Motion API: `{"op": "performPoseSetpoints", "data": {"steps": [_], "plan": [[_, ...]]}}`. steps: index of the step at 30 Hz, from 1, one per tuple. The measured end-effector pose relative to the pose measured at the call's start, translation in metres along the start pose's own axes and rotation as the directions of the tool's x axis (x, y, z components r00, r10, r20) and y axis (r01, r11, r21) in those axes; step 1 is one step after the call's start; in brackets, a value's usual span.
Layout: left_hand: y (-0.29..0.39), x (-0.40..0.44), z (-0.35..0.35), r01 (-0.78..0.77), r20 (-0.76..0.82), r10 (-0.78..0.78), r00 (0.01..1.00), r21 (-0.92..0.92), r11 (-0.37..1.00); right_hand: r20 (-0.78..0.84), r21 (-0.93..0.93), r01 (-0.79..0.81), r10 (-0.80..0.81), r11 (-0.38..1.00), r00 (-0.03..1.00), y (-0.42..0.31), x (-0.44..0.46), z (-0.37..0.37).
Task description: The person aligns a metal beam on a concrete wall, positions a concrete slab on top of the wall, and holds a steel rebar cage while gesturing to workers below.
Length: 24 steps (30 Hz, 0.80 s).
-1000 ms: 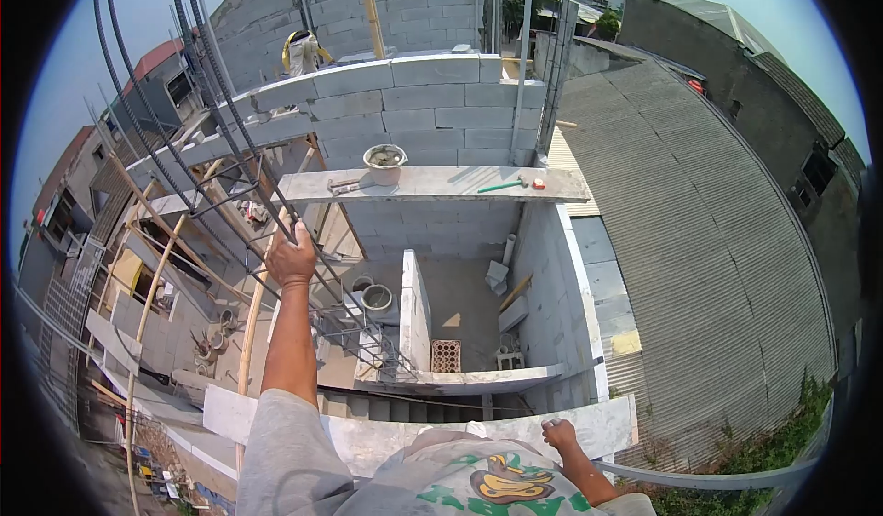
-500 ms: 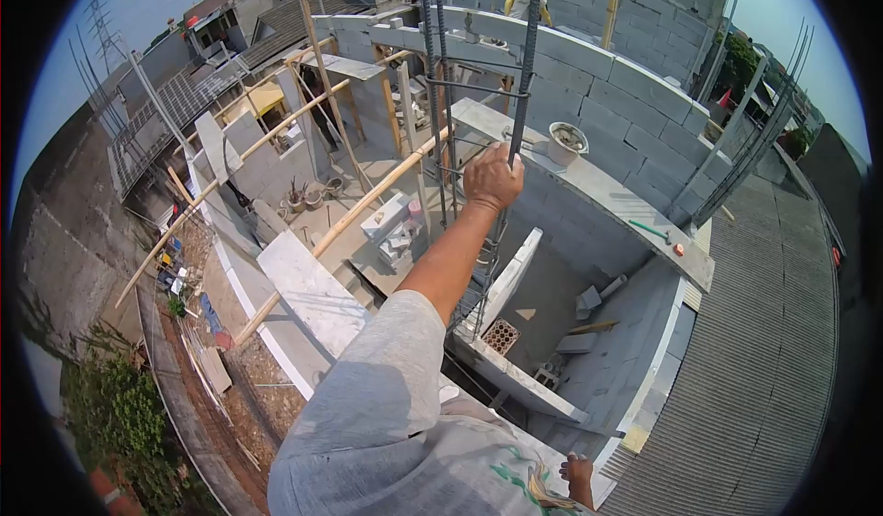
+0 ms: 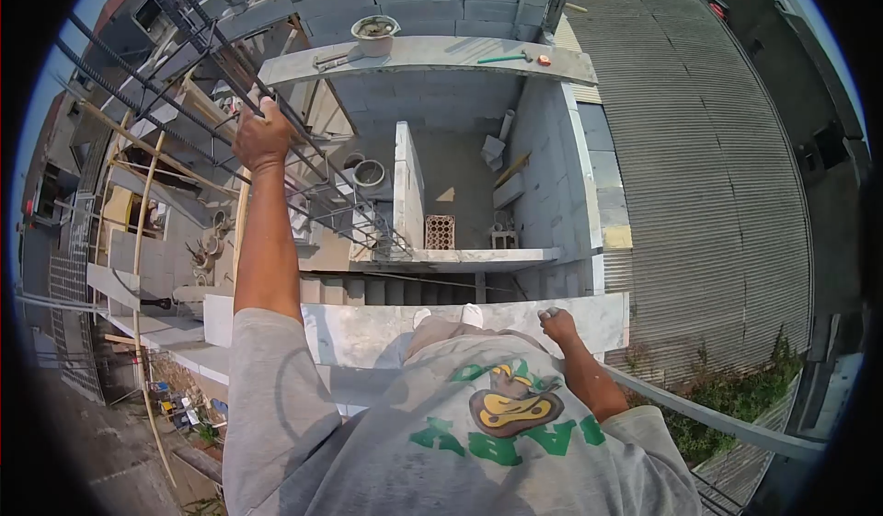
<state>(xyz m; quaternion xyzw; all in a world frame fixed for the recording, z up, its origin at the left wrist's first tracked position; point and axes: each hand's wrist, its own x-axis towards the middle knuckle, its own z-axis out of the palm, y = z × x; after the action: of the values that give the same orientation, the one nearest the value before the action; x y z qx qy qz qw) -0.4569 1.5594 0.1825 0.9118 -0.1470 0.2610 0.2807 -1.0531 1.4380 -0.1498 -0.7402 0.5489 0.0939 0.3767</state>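
My left hand (image 3: 261,136) is wrapped round a bar of the upright rebar column (image 3: 317,171), arm stretched out at the left. My right hand (image 3: 556,323) hangs low beside my body with its fingers curled in; nothing shows in it. Both my feet stand on a pale plank (image 3: 368,329) below my grey shirt. Across the gap lies another plank (image 3: 423,58), bearing a bucket (image 3: 375,36) of grey mix, a hammer (image 3: 336,58) at its left, a green-handled tool (image 3: 501,58) and a small red-and-white item (image 3: 544,61).
Far below, a floor holds a perforated block (image 3: 440,232) and a round tub (image 3: 369,174) between block walls (image 3: 552,176). Stairs (image 3: 405,292) run under my plank. A corrugated roof (image 3: 699,166) lies right; bamboo poles (image 3: 144,231) stand left.
The view swung left, then back right, and now tilts further down, showing more of my shirt and both feet. My left hand has kept its grip on the rebar.
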Motion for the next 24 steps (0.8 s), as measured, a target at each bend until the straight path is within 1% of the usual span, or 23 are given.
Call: {"op": "performPoseSetpoints", "data": {"steps": [1, 2, 3, 4, 5, 6, 7, 8, 12, 13, 16, 18, 19, 20, 22, 23, 24], "plan": [[-0.008, 0.005, 0.005, 0.024, 0.030, -0.026, 0.999, 0.066, 0.998, 0.010, -0.031, -0.027, 0.028, 0.999, 1.000, -0.009, -0.011, -0.004], [-0.036, 0.019, 0.030, 0.031, 0.020, -0.034, 0.999, 0.157, 0.987, -0.023, -0.079, 0.015, -0.017, 0.997, 1.000, -0.023, -0.027, -0.011], [-0.016, 0.009, 0.016, -0.009, -0.002, 0.010, 1.000, 0.050, 0.999, 0.035, -0.063, -0.054, 0.057, 0.997, 0.998, -0.032, -0.036, -0.016], [0.000, 0.000, -0.001, -0.048, -0.024, 0.046, 0.999, -0.054, 0.997, 0.037, -0.065, -0.076, 0.078, 0.995, 0.996, -0.027, -0.038, -0.011], [-0.016, 0.011, 0.010, 0.000, 0.010, 0.000, 1.000, 0.043, 0.999, 0.049, -0.034, -0.103, 0.105, 0.994, 0.993, -0.013, -0.036, 0.001], [-0.031, 0.022, 0.023, 0.044, 0.036, -0.050, 0.998, 0.146, 0.988, 0.061, -0.019, -0.135, 0.136, 0.991, 0.989, -0.019, -0.044, -0.002], [-0.039, 0.032, 0.029, 0.065, 0.047, -0.075, 0.996, 0.180, 0.981, 0.084, -0.029, -0.174, 0.176, 0.984, 0.981, -0.016, -0.044, 0.001], [-0.041, 0.036, 0.030, 0.091, 0.074, -0.106, 0.992, 0.181, 0.979, 0.070, -0.018, -0.185, 0.186, 0.983, 0.980, -0.013, -0.046, 0.003], [-0.054, 0.069, 0.036, 0.201, 0.193, -0.249, 0.949, 0.237, 0.951, 0.041, 0.007, -0.172, 0.171, 0.985, 0.984, -0.009, -0.047, 0.013], [-0.056, 0.075, 0.036, 0.207, 0.230, -0.263, 0.937, 0.242, 0.948, 0.034, 0.012, -0.161, 0.161, 0.987, 0.986, -0.008, -0.047, 0.015], [-0.075, 0.088, 0.033, 0.108, 0.303, -0.191, 0.934, 0.268, 0.957, -0.014, 0.062, -0.164, 0.165, 0.985, 0.986, -0.014, -0.048, 0.013], [-0.081, 0.088, 0.043, 0.030, 0.188, -0.080, 0.979, 0.255, 0.967, -0.016, 0.088, -0.177, 0.179, 0.980, 0.984, -0.015, -0.047, 0.012], [-0.079, 0.075, 0.052, -0.009, 0.054, -0.004, 0.999, 0.237, 0.971, -0.015, 0.098, -0.175, 0.177, 0.980, 0.984, -0.013, -0.046, 0.013], [-0.079, 0.062, 0.059, -0.046, -0.085, 0.067, 0.994, 0.226, 0.973, -0.012, 0.106, -0.168, 0.171, 0.980, 0.985, -0.011, -0.046, 0.014], [-0.083, 0.066, 0.054, -0.048, -0.055, 0.061, 0.997, 0.216, 0.975, 0.022, 0.101, -0.212, 0.211, 0.972, 0.977, -0.012, -0.047, 0.013], [-0.086, 0.081, 0.045, -0.012, 0.118, -0.014, 0.993, 0.221, 0.975, 0.040, 0.094, -0.230, 0.227, 0.969, 0.973, -0.012, -0.047, 0.013], [-0.089, 0.088, 0.044, 0.007, 0.197, -0.054, 0.979, 0.228, 0.974, 0.027, 0.098, -0.217, 0.216, 0.971, 0.976, -0.012, -0.047, 0.014]]}}
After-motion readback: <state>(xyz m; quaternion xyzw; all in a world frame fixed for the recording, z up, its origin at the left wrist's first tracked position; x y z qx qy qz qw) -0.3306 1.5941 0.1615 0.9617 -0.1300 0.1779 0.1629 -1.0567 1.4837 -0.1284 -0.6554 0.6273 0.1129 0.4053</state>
